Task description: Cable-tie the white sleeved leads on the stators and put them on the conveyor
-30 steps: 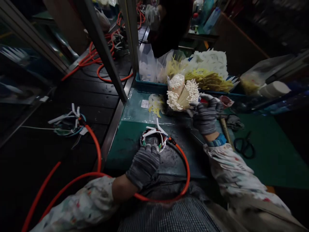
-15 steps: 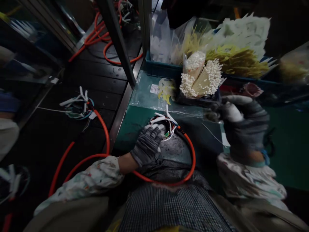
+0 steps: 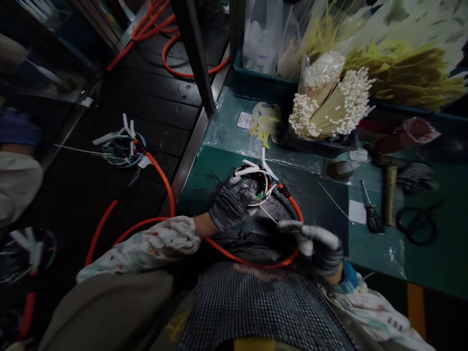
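Observation:
A ring of wires (image 3: 261, 199) with white sleeves (image 3: 252, 170) sticking up from it lies on the dark mat, joined to an orange cable (image 3: 298, 210). My left hand (image 3: 234, 202), in a striped grey glove, grips the ring's near left side. My right hand (image 3: 316, 243), also gloved, is pinched just right of the ring, smeared by motion. From its fingertips a thin white stick, seemingly a cotton swab (image 3: 268, 214), points at the ring's lower edge; its tip is too small to make out.
Behind the mat stand a bundle of cotton swabs (image 3: 329, 109) and a small bottle (image 3: 343, 168). A screwdriver (image 3: 372, 214), a hammer (image 3: 390, 195) and scissors (image 3: 417, 225) lie right. Left, another wire ring (image 3: 122, 146) sits on dark slats, near a co-worker's gloved hand (image 3: 18, 129).
My right hand has come from beside the small bottle down and left to the ring, with the thin stick now showing. My left hand stays at the ring. The view has shifted.

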Demonstrator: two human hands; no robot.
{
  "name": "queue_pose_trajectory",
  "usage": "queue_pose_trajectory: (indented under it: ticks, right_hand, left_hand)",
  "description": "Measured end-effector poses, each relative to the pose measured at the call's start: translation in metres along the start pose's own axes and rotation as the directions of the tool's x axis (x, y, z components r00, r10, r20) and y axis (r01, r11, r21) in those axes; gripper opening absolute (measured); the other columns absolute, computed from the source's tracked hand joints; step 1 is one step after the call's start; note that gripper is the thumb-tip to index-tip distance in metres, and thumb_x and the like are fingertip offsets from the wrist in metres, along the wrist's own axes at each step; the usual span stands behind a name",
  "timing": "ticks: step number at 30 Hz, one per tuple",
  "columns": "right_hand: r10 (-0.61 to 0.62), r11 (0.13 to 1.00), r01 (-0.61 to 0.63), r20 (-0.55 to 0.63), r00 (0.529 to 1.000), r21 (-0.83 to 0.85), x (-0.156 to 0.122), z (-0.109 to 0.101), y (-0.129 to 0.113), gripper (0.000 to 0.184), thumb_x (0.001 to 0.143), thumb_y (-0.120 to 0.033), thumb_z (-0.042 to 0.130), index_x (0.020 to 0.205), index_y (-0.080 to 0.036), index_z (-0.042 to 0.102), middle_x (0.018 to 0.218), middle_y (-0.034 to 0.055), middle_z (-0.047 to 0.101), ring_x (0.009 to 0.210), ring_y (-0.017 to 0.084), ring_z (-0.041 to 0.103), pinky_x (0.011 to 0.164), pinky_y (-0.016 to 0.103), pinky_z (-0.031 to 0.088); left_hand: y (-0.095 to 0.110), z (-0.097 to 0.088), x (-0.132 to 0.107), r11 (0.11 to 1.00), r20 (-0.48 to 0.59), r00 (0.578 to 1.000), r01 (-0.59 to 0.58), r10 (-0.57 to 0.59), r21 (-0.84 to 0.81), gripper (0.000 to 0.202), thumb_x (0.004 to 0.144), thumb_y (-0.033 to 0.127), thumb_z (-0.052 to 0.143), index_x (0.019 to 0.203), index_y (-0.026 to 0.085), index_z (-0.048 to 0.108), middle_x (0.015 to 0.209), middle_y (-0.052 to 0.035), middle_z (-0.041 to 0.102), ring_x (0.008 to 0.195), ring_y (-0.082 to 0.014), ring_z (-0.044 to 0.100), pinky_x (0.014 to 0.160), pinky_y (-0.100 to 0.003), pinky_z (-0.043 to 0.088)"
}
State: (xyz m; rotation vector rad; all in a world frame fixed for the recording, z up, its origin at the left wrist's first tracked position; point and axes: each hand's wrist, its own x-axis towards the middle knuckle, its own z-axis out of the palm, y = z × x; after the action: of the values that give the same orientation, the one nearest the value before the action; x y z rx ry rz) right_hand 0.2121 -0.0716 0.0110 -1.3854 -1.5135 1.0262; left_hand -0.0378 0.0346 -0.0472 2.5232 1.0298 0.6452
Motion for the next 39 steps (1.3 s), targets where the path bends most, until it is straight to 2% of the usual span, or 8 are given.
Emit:
queue_pose_trajectory:
  ticks: [3,7,14,19,22,29,35,39]
  right_hand:
    - [-0.036,0.993,0.059,0.217,0.975,-0.102,0.005,0.004,0.005,0.037,0.109,-0.049,0.056,0.111,-0.027,0.086,0.064,0.0,0.073,0.057,0.022,0.075,0.063,0.037,0.07]
    - [-0.114,0.925,0.13,0.065,0.991,-0.358,0.044,0.019,0.014,0.029,0.103,-0.053,0.068,0.108,-0.03,0.084,0.104,0.0078,0.087,0.092,0.028,0.083,0.08,0.041,0.069]
    - [0.095,0.774,0.09,0.256,0.962,-0.627,0.116,0.029,-0.013,0.029,0.102,-0.042,0.069,0.114,-0.021,0.085,0.091,0.0118,0.086,0.077,0.027,0.077,0.07,0.035,0.055]
    - [0.023,0.977,0.017,0.182,0.983,-0.213,0.123,0.031,-0.02,0.028,0.101,-0.04,0.064,0.102,-0.021,0.084,0.09,0.0066,0.086,0.076,0.021,0.075,0.072,0.032,0.056]
    - [0.033,0.999,-0.039,0.221,0.975,0.02,0.12,0.02,-0.018,0.028,0.099,-0.043,0.066,0.102,-0.022,0.085,0.096,0.0052,0.087,0.085,0.022,0.078,0.079,0.035,0.062]
    - [0.016,1.0,-0.014,0.174,0.985,-0.015,0.112,0.012,-0.006,0.018,0.089,-0.037,0.078,0.098,-0.023,0.086,0.094,0.0059,0.088,0.081,0.023,0.079,0.076,0.037,0.065]
    - [-0.076,0.997,0.074,0.132,0.988,0.017,0.099,0.021,0.007,0.014,0.094,-0.033,0.076,0.1,-0.025,0.086,0.096,0.0059,0.088,0.083,0.023,0.081,0.079,0.038,0.066]
    - [-0.175,0.984,0.178,0.267,0.948,0.016,0.091,0.02,0.021,0.015,0.095,-0.04,0.078,0.097,-0.027,0.085,0.095,0.0045,0.086,0.085,0.023,0.079,0.083,0.039,0.065]
  left_hand:
    - [-0.001,-0.002,0.001,1.0,-0.029,0.999,-0.014,0.014,0.016,0.027,0.102,0.045,0.063,0.116,0.023,0.071,0.117,-0.0093,0.08,0.12,-0.0297,0.074,0.123,-0.059,0.049]
    - [-0.001,-0.004,0.006,0.999,-0.039,0.999,-0.023,0.025,0.049,0.029,0.101,0.051,0.066,0.113,0.025,0.073,0.122,-0.0055,0.082,0.119,-0.0258,0.076,0.122,-0.052,0.051]
    - [-0.003,-0.001,0.01,0.997,-0.185,0.98,-0.078,0.078,0.006,0.021,0.099,0.045,0.073,0.102,0.026,0.077,0.118,-0.0041,0.084,0.118,-0.0237,0.077,0.118,-0.049,0.051]
    - [-0.003,-0.001,0.012,0.996,-0.208,0.974,-0.085,0.086,0.016,0.021,0.1,0.046,0.072,0.099,0.026,0.077,0.117,-0.003,0.085,0.117,-0.0229,0.078,0.116,-0.047,0.052]
    - [-0.003,-0.005,0.013,0.995,-0.158,0.983,-0.096,0.097,0.015,0.02,0.101,0.044,0.07,0.105,0.026,0.077,0.122,-0.0031,0.084,0.12,-0.023,0.077,0.118,-0.047,0.051]
    - [-0.006,-0.005,0.011,1.0,-0.018,1.0,-0.018,0.019,0.004,0.028,0.102,0.051,0.066,0.106,0.025,0.075,0.123,-0.0036,0.083,0.124,-0.0241,0.075,0.127,-0.049,0.045]
    - [-0.01,0.001,0.009,1.0,-0.029,0.999,-0.03,0.03,0.002,0.023,0.099,0.049,0.072,0.101,0.026,0.074,0.121,-0.0031,0.082,0.122,-0.025,0.074,0.123,-0.052,0.047]
    - [-0.01,-0.001,0.01,0.997,-0.004,0.998,-0.068,0.069,0.042,0.027,0.099,0.05,0.071,0.111,0.026,0.076,0.118,-0.0043,0.083,0.114,-0.0256,0.076,0.119,-0.052,0.049]
